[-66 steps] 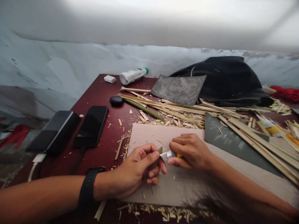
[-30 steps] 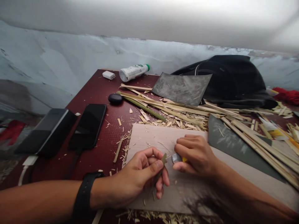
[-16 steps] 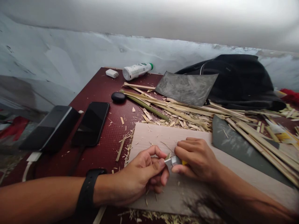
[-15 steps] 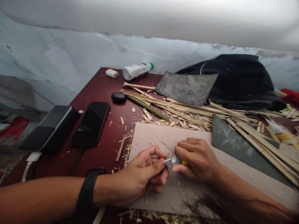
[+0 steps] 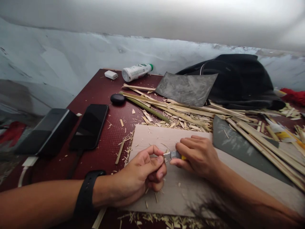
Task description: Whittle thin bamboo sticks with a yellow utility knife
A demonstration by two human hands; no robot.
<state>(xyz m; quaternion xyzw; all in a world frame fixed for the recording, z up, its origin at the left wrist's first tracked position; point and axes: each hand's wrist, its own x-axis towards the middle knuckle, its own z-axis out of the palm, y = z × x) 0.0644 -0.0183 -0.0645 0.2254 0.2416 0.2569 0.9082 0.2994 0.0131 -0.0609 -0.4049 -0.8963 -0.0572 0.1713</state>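
With shavings (image 5: 182, 123) already cut and how much remains unclear, my left hand (image 5: 144, 168) presses thumb and forefinger together, whatever they pinch hidden, beside the knife (image 5: 175, 155) my right hand (image 5: 200, 155) grips above the board (image 5: 152, 131).

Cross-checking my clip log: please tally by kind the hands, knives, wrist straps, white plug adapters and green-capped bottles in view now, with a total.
Hands: 2 (left hand, right hand)
Knife: 1
Wrist strap: 1
White plug adapter: 1
Green-capped bottle: 1
Total: 6
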